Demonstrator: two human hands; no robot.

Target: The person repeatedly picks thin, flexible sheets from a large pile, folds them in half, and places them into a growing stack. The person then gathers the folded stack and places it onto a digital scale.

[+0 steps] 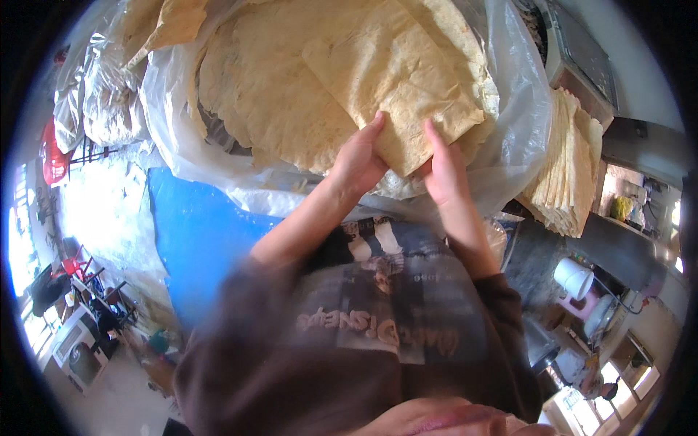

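Thin tan flatbread-like sheets [267, 82] lie in a broad round stack, lined around with clear plastic sheeting [512, 131]. Both of my hands grip the near corner of a folded sheet [409, 92] on top of it. My left hand [357, 158] has its thumb on the upper face, left of the corner. On the right of that corner, my right hand [447, 163] pinches the edge, thumb above and fingers hidden underneath. The folded sheet spreads away from me over the stack, its far end cut by the picture's top edge.
A pile of folded sheets [567, 163] stands at the right, beside a boxy metal-edged device [583, 65]. Plastic bags [112, 103] and another folded sheet [174, 27] are at upper left. A blue surface [202, 234] lies below the stack. A person [591, 381] is far off, lower right.
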